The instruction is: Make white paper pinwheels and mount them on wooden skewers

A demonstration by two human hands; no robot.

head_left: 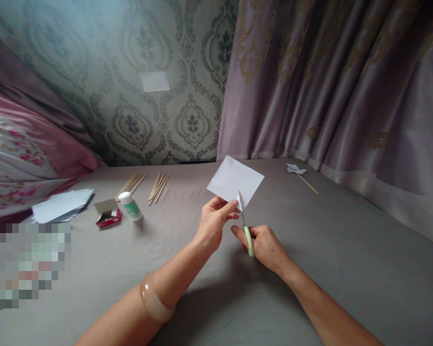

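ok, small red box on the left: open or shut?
Open. The box's lid stands raised at the back, and something dark shows inside.

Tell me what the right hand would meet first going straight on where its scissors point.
The white paper held by the left hand, most likely: the scissors seem to be at its lower corner, though depth there is hard to judge.
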